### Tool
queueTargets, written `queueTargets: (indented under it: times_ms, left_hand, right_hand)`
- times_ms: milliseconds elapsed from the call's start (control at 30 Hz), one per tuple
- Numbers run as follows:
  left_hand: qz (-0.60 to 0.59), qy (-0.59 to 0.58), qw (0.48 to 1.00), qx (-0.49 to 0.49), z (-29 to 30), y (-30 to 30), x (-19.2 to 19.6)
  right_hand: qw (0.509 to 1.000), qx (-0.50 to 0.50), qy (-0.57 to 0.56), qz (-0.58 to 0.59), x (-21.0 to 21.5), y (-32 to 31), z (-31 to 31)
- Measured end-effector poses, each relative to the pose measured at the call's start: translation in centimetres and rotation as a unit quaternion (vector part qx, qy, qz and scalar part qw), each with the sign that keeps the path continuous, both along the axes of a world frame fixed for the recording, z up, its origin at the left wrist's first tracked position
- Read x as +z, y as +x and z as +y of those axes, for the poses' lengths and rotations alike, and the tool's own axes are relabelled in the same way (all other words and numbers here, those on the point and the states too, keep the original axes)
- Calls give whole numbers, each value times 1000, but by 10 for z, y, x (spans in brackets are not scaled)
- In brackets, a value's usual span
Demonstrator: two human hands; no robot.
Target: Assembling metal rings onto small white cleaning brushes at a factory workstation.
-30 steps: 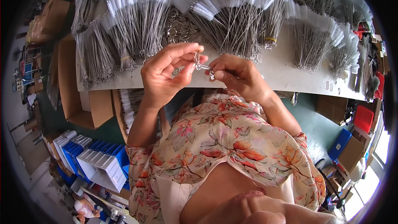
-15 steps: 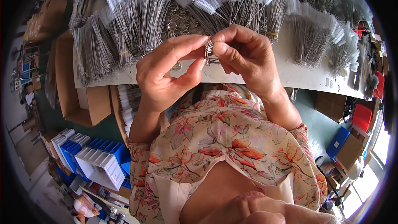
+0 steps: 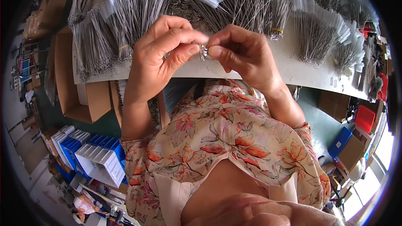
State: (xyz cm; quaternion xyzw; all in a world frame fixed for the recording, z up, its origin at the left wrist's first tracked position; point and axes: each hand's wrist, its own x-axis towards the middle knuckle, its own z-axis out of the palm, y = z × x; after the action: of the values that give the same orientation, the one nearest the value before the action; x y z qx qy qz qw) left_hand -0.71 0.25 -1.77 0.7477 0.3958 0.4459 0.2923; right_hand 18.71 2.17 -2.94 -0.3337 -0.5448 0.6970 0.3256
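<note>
My right hand (image 3: 247, 58) pinches a small cluster of shiny metal rings or coils (image 3: 203, 52) between thumb and forefinger, above the table's near edge. Close on its left, the thumb and forefinger of my left hand (image 3: 157, 52) reach to the cluster. The left fingers are bent, and what they grip is largely hidden behind the thumb. Part of a shiny ring shows through the gap in that hand; whether it is held cannot be told. Beyond the hands, loose metal rings (image 3: 180, 9) lie between bundles of wire-handled brushes (image 3: 138, 12) with white bristles.
More brush bundles (image 3: 318, 33) line the white table (image 3: 289, 65) to the right. At the left stands an open cardboard box (image 3: 69, 75), with white and blue plastic bins (image 3: 98, 161) lower down. Another person (image 3: 86, 207) is far off at the lower left.
My left hand has moved left and up, with its thumb drawn back from the cluster. The right hand and the cluster have shifted slightly left.
</note>
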Motion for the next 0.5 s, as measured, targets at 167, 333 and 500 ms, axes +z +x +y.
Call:
queueTargets:
  times_ms: [167, 333, 500]
  left_hand:
    - [-214, -262, 941, -11, -7, -1, -15]
    - [-341, -314, 885, -43, -11, 1, -14]
    - [-75, -205, 976, 14, -21, 1, 3]
  right_hand:
    - [998, 21, -41, 36, -1, -2, 1]
    - [999, 18, -25, 17, 2, 1, 1]
    - [997, 39, -37, 53, 3, 0, -2]
